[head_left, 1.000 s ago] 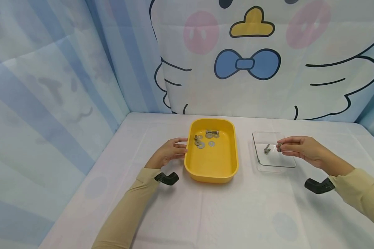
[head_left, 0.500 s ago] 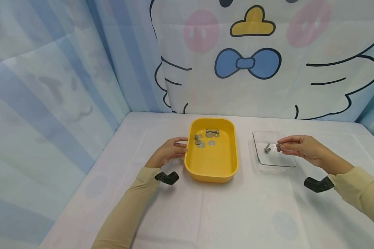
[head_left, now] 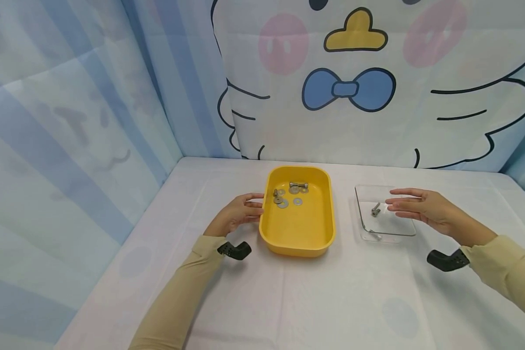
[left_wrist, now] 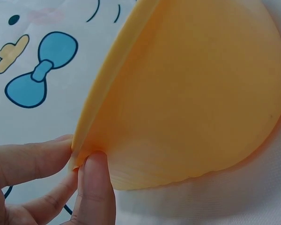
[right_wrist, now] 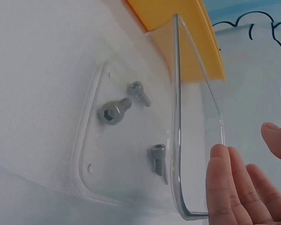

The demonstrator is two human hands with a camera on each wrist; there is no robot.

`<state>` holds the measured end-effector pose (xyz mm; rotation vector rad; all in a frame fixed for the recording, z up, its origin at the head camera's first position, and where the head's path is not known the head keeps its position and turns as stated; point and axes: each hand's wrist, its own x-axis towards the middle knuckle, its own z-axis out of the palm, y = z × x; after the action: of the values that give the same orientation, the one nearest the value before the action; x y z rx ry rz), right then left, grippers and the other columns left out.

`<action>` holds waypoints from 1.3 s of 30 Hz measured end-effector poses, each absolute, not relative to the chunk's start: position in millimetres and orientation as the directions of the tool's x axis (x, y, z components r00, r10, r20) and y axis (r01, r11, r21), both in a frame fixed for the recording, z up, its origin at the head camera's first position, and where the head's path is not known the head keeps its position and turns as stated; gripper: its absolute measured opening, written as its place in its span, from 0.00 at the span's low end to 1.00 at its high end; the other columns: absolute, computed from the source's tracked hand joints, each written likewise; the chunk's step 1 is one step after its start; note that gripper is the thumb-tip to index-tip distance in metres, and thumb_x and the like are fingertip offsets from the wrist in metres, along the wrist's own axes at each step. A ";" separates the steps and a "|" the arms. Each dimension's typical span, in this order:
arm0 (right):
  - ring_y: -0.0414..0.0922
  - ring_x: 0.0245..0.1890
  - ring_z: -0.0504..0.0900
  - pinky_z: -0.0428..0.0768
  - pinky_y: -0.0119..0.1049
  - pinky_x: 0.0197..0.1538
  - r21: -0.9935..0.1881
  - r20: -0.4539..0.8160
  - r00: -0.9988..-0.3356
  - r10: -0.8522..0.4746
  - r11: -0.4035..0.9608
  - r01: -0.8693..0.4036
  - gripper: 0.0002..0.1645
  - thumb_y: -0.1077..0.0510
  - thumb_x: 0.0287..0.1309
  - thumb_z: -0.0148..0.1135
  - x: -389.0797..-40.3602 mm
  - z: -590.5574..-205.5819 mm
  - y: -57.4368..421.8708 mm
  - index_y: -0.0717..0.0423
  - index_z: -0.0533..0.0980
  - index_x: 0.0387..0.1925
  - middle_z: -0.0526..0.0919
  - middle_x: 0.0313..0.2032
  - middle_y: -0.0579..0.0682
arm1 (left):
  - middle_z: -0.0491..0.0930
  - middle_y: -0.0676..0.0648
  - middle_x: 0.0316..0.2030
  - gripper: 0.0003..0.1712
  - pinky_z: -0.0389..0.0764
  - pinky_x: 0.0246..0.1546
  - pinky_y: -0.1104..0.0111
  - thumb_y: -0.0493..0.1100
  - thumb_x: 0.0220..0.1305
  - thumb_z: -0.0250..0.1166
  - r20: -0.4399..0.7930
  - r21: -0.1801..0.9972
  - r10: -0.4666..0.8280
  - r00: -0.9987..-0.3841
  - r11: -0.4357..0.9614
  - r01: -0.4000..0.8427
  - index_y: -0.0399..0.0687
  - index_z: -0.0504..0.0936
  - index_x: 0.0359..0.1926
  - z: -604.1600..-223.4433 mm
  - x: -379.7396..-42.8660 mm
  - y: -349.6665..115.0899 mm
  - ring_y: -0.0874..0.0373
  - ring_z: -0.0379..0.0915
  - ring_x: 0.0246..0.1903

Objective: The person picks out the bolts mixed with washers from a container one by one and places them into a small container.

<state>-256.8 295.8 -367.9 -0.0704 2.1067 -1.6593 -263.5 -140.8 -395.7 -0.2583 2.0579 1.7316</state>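
Observation:
My left hand (head_left: 236,214) is at the left side of a yellow tray (head_left: 297,233); in the left wrist view its thumb and fingers pinch the tray's rim. Several washers (head_left: 282,204) and a few bolts (head_left: 298,185) lie in the tray's far half. To the right stands a clear plastic box (head_left: 389,228), over whose right side my right hand (head_left: 428,209) hovers with fingers extended and nothing held. Inside the box are three socket-head bolts: a thick bolt (right_wrist: 113,112), a slimmer bolt (right_wrist: 139,93) near it, and another bolt (right_wrist: 158,159) apart from them.
A white cloth (head_left: 332,301) covers the table. Behind it hangs a curtain (head_left: 420,126) with a cartoon print, and a blue-striped curtain (head_left: 70,146) closes off the left. Dark wrist mounts (head_left: 234,251) stick out from both sleeves.
The right fingers held a bolt over the clear box before; they have let it go and spread. A bolt now lies near the box's front edge. The left hand has stayed put.

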 end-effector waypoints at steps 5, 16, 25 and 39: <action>0.31 0.40 0.84 0.82 0.25 0.44 -0.945 -0.300 -0.888 -0.349 0.233 0.229 0.14 0.59 0.63 0.57 -256.3 -368.8 295.0 0.31 0.72 0.42 0.84 0.38 0.30 | 0.71 0.41 0.58 0.30 0.79 0.54 0.62 0.33 0.62 0.61 -0.441 0.887 0.125 -0.889 0.212 -0.410 0.51 0.67 0.65 -396.2 -262.7 -140.6 0.52 0.75 0.49; 0.30 0.42 0.83 0.82 0.24 0.45 -0.941 -0.270 -0.894 -0.357 0.293 0.167 0.13 0.56 0.65 0.55 -255.9 -367.4 293.4 0.32 0.71 0.45 0.82 0.41 0.27 | 0.72 0.40 0.57 0.30 0.79 0.54 0.62 0.33 0.61 0.61 -0.438 0.888 0.118 -0.891 0.214 -0.408 0.51 0.67 0.65 -398.0 -263.0 -140.0 0.52 0.76 0.48; 0.29 0.43 0.82 0.82 0.26 0.46 -0.938 -0.241 -0.905 -0.351 0.324 0.125 0.13 0.54 0.66 0.54 -262.8 -359.0 285.6 0.38 0.67 0.49 0.81 0.41 0.25 | 0.72 0.40 0.56 0.30 0.79 0.54 0.63 0.34 0.62 0.61 -0.437 0.890 0.129 -0.890 0.207 -0.407 0.50 0.67 0.65 -394.4 -260.4 -141.0 0.53 0.76 0.47; 0.28 0.41 0.82 0.82 0.29 0.49 -0.933 -0.242 -0.906 -0.347 0.338 0.120 0.23 0.48 0.63 0.57 -286.6 -338.0 245.0 0.48 0.66 0.57 0.81 0.38 0.25 | 0.73 0.41 0.54 0.30 0.79 0.55 0.62 0.33 0.63 0.60 -0.428 0.895 0.145 -0.892 0.203 -0.397 0.50 0.66 0.65 -398.4 -263.1 -143.0 0.54 0.76 0.46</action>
<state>-286.6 245.0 -338.0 -0.2001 2.2080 -1.5915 -263.1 -143.0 -398.4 -0.2348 2.0637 1.7334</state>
